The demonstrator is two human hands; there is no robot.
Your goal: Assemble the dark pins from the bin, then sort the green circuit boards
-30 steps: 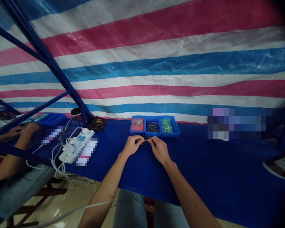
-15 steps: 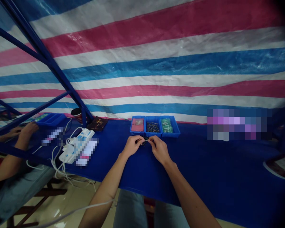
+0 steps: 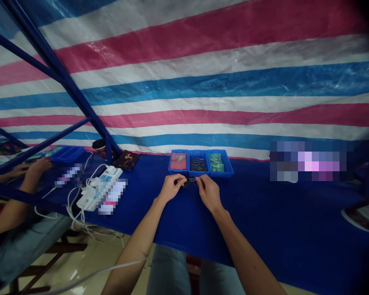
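Observation:
Three joined blue bins stand at the back of the blue table [image 3: 249, 213]. The left bin holds a pink piece [image 3: 178, 161], the middle one many thin dark pins [image 3: 198, 164], the right one green boards [image 3: 215, 162]. Just in front of them, several dark thin pins [image 3: 190, 180] lie between my hands. My left hand [image 3: 171, 187] is closed in a pinch at their left end; what it grips is too small to name. My right hand [image 3: 208, 191] is pinched at their right side, its fingertips on something tiny that cannot be made out.
At the left are a white power strip [image 3: 110, 176] with cables, a blurred phone-like item [image 3: 112, 197], a dark pouch [image 3: 127, 159] and a cup [image 3: 99, 146]. Blue frame bars [image 3: 89, 112] rise there. Another person's hand [image 3: 39, 164] is beyond, near a blue tray [image 3: 68, 153].
My right hand has moved slightly to the right, away from my left hand, showing more of the pins between them. My left hand has barely moved.

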